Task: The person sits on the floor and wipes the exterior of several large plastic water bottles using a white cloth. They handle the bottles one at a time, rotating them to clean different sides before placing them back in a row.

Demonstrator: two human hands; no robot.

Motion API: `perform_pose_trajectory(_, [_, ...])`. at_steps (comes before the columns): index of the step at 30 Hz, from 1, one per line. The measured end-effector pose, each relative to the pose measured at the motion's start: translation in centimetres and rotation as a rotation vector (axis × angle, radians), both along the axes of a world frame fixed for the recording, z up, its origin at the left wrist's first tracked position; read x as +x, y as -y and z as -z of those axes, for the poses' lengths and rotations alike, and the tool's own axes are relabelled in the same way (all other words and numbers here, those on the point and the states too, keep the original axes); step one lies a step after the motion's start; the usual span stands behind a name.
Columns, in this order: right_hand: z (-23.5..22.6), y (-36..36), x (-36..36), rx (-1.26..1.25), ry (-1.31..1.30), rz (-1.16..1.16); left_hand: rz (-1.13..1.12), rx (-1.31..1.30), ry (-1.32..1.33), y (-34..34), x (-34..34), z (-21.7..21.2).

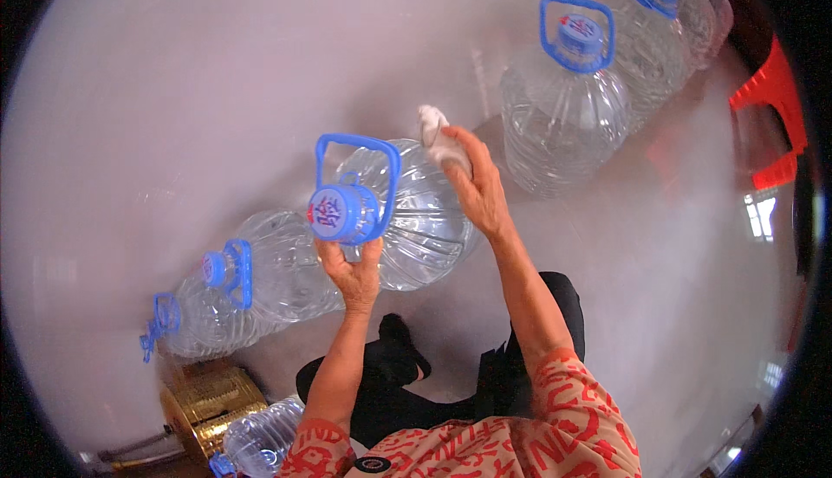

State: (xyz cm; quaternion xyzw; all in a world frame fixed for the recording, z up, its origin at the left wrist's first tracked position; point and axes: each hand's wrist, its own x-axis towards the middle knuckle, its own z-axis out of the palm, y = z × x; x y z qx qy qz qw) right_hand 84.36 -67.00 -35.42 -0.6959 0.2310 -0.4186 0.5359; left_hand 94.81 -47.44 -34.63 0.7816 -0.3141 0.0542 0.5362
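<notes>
A large clear water jug with a blue cap and a raised blue carry handle stands in front of me, tilted to the left. My left hand grips its neck just below the cap, thumb and fingers on either side. At the jug's far right side, my right hand holds a crumpled white cloth between thumb and fingers, close to the plastic. Whether the cloth touches the jug, I cannot tell.
To the left stand more jugs, a nearer one and a farther one. Several jugs, one of them closest, line the right. A red plastic stool is at the right edge. Lower left are a gold drum-shaped object and another jug.
</notes>
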Motion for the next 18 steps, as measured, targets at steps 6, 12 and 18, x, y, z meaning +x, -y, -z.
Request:
perform_pose_trajectory(6, [-3.5,-5.5,-3.3,-0.450,-0.132,-0.112,-0.024,0.019,0.074,0.0,0.1,-0.4])
perform_pose_trajectory(12, [-5.3,-0.3,1.6,-0.587,-0.154,-0.258,0.000,0.046,0.099,0.4,-0.4,-0.9])
perform_pose_trajectory(18, [-6.9,1.4,9.5,-0.684,-0.311,-0.661,-0.035,0.012,0.064,-0.7,-0.3,-0.2])
